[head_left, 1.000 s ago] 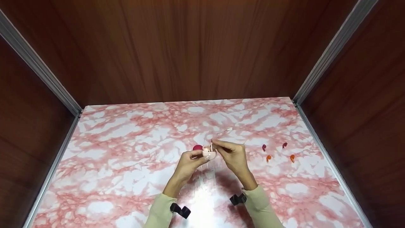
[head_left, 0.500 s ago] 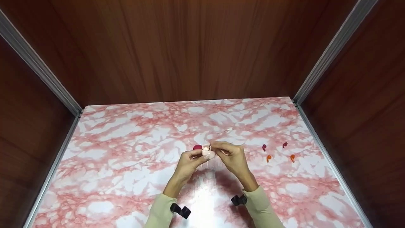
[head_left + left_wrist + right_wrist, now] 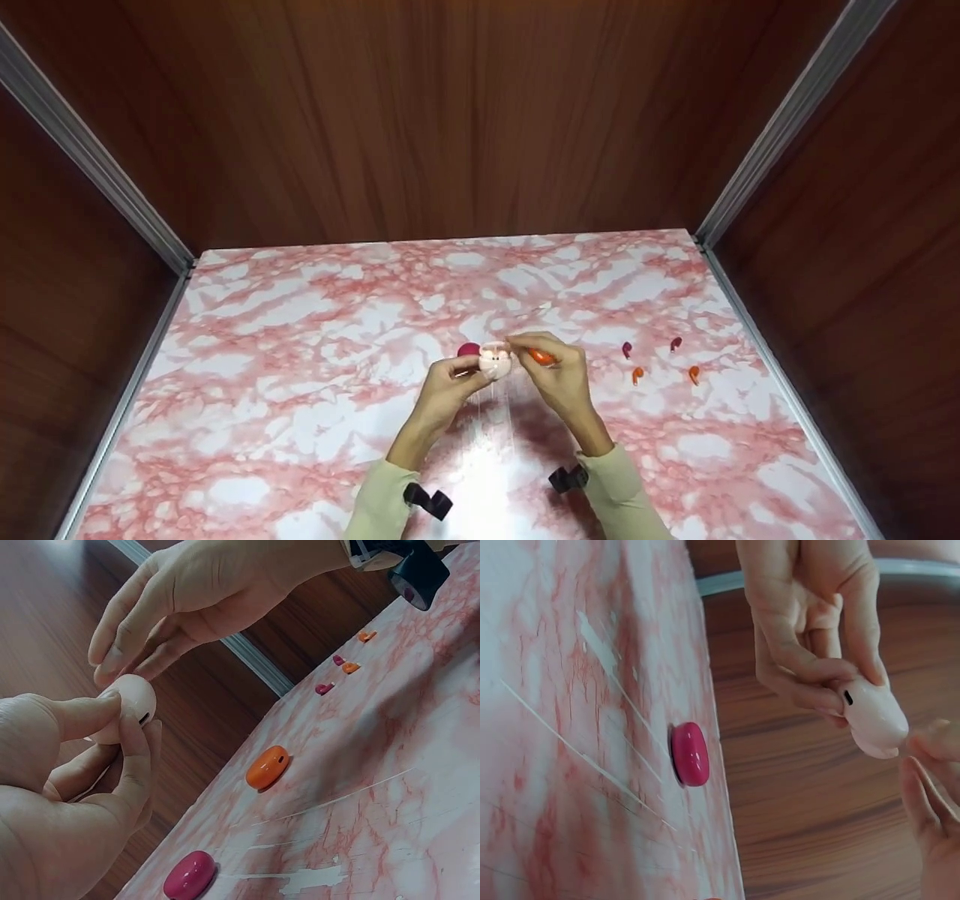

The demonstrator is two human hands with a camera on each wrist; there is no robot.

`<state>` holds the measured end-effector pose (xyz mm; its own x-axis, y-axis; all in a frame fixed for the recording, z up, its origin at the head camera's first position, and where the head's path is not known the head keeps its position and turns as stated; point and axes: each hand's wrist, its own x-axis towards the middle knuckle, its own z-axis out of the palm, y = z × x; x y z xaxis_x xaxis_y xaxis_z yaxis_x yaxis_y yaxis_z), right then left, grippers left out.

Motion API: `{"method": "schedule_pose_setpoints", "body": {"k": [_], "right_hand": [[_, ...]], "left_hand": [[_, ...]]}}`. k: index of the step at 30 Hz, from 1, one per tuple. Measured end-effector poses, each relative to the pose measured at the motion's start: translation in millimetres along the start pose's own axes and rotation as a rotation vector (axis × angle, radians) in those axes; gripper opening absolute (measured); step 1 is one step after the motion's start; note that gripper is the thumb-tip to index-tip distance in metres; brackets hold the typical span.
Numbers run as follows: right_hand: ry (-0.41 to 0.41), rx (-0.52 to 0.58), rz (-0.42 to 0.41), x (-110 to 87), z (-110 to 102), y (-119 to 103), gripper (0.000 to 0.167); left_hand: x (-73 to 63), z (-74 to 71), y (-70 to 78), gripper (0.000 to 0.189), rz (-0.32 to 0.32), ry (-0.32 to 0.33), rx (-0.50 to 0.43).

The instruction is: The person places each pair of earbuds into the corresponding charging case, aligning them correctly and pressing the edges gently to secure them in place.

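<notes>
My left hand (image 3: 441, 388) pinches a pale pink earbud case (image 3: 495, 367) between thumb and fingers, held above the table. Its lid stands raised in the head view, and both earbuds (image 3: 495, 354) appear seated inside, though small. In the left wrist view the case (image 3: 136, 699) shows a dark port slot. My right hand (image 3: 556, 379) hovers just right of the case, fingers loosely bent; its fingertips (image 3: 924, 736) look slightly apart from it and I see nothing between them. A magenta case (image 3: 691, 754) and an orange case (image 3: 268, 767) lie closed on the table below the hands.
Right of my hands, two magenta earbuds (image 3: 627, 349) and two orange earbuds (image 3: 637, 375) lie spread on the marbled pink-and-white table (image 3: 300, 420). Brown wood-grain panels (image 3: 480, 127) stand at the back and sides, with grey metal strips at their joints.
The earbud that my right fingers held over the case has gone down into it. My right hand has drawn back slightly rightward, exposing the orange case. The left hand stays almost still.
</notes>
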<state>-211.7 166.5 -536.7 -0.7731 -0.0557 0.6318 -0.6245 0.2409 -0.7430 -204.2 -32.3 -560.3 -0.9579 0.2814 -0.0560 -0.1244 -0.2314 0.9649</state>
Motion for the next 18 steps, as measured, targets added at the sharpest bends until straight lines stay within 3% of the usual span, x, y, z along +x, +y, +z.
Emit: {"method": "schedule_pose_setpoints", "body": {"k": [5, 11, 18], "right_hand": [[0.060, 0.091, 0.203, -1.3, 1, 0, 0.012], [0.016, 0.202, 0.404, 0.1, 5, 0, 0.014], [-0.051, 0.248, 0.569, -1.7, 11, -2, 0.024]], "left_hand": [[-0.8, -1.2, 0.5, 0.036, -0.010, -0.003, 0.020], [-0.3, -1.1, 0.9, 0.037, 0.002, -0.006, 0.025], [-0.5, -2.0, -1.1, 0.037, 0.012, 0.000, 0.070]]}}
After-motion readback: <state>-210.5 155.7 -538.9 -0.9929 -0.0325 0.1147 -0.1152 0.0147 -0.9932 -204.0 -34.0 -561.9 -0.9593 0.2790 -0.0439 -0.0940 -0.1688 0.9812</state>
